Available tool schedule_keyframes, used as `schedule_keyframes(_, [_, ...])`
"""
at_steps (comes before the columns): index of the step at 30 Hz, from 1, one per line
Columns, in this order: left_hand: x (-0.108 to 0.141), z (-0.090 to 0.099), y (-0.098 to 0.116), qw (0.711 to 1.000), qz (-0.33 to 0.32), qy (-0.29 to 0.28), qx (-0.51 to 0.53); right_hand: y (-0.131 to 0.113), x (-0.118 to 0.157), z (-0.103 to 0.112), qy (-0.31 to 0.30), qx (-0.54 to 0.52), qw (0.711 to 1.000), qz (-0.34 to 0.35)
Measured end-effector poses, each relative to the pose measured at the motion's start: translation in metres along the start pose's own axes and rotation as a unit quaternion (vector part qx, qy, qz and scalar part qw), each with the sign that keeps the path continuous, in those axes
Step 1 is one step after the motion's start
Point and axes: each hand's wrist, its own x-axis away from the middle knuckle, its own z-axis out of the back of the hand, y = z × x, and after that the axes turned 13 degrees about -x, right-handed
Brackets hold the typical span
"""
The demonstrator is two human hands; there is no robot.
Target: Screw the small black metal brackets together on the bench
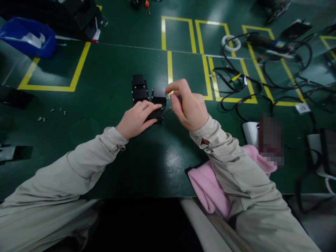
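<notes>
My left hand [136, 119] is closed around a small black block [156, 114] on the green table, thumb at its near side and fingers across its top. Much of that block is under the fingers. My right hand [187, 105] is closed on a thin screwdriver [167, 111]. Its shaft slants down to the right side of the held block, where small screws show; the handle is mostly hidden in the fingers. Just beyond, another black block [159, 94] and a pair of joined black blocks [140, 91] lie close together, with bright screws at their edges.
Several loose screws [52, 110] lie at left. A blue bin [28, 36] stands at the far left. Black cables [236, 80] and a white tape ring [231, 43] spread over the right side. A pink cloth [210, 189] hangs over the front edge beneath my right forearm.
</notes>
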Motion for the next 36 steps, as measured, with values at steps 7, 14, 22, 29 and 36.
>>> schedule_keyframes(7, [-0.0005, -0.0006, -0.0004, 1.000, -0.004, 0.007, -0.008, 0.0016, 0.0002, 0.0008, -0.014, 0.016, 1.000, -0.004])
schedule_keyframes(14, [-0.0006, 0.0002, -0.0001, 1.000, 0.000, 0.000, -0.002, -0.0002, 0.0005, -0.0003, -0.001, 0.006, 1.000, -0.006])
schedule_keyframes(22, [-0.0003, 0.0001, 0.0007, 1.000, 0.000, 0.000, -0.010, 0.0006, -0.0004, 0.0023, -0.023, 0.023, 0.999, -0.006])
schedule_keyframes(29, [-0.0005, 0.0014, 0.0010, 1.000, 0.006, -0.007, -0.004, -0.0032, -0.0003, 0.0014, -0.030, 0.018, 0.999, -0.008])
schedule_keyframes(36, [-0.0001, 0.0013, 0.0013, 1.000, 0.007, -0.006, 0.003, -0.0017, -0.0007, 0.0031, -0.030, 0.027, 0.999, -0.010])
